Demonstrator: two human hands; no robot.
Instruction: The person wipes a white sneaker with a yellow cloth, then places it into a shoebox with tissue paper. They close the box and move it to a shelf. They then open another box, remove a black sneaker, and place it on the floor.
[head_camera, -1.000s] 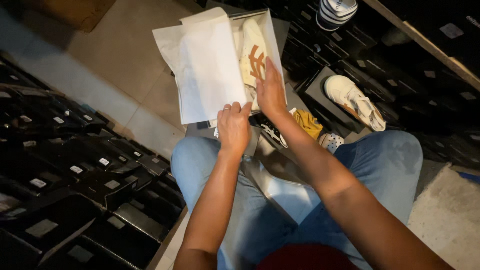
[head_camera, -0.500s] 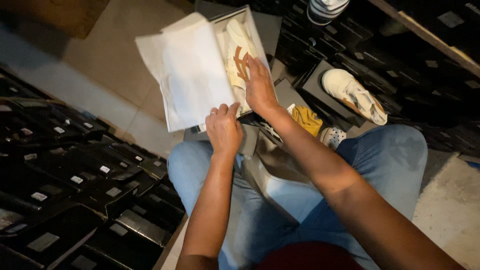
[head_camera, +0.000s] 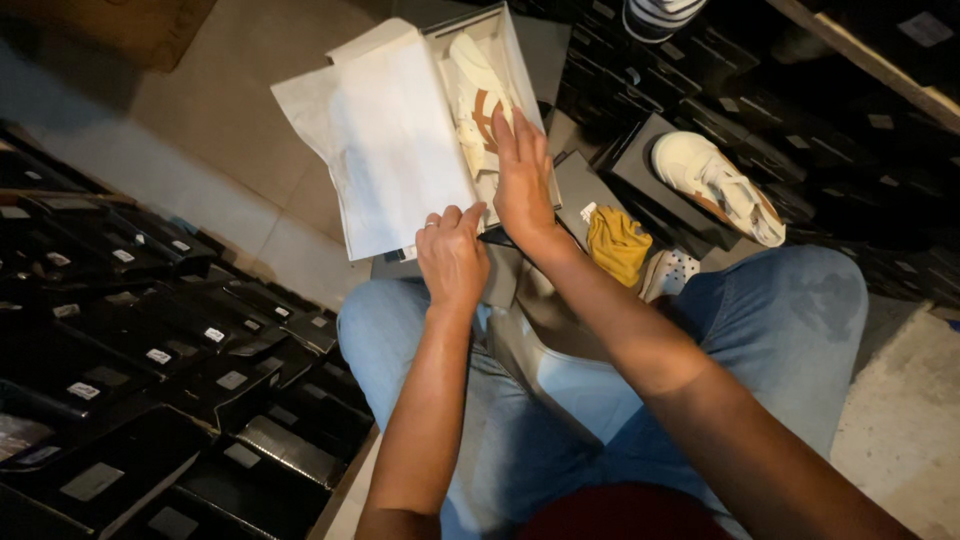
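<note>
head view looks down on an open shoe box (head_camera: 520, 60) resting on the person's knees, far from the body and tilted toward the upper left. inside it lies a cream shoe (head_camera: 478, 95) with a rust-brown stripe, toe pointing far. a sheet of white tissue paper (head_camera: 385, 140) is folded out over the box's left side and hangs past its rim.

the right hand (head_camera: 522, 185) lies flat on the shoe, fingers (head_camera: 508, 135) straight and together, palm down; it presses rather than grasps, nothing closed in it. the left hand (head_camera: 452, 255) sits at the near edge of the tissue paper, fingers curled and thumb up against the paper's near corner; it appears to pinch that edge, though the fingertips are partly hidden behind the knuckles.

both forearms run up from the near right, over blue jeans (head_camera: 790, 320). just right of the right wrist a crumpled yellow cloth (head_camera: 618, 243) lies beside a pale shoe toe with dark dots (head_camera: 672, 270). farther right, another cream and brown shoe (head_camera: 715, 185) rests on a dark box lid (head_camera: 640, 165). stacks of black boxes (head_camera: 150, 350) with small labels fill the left side, and more dark boxes (head_camera: 860, 130) line the far right. a pale tiled floor (head_camera: 230, 110) shows at far left.
</note>
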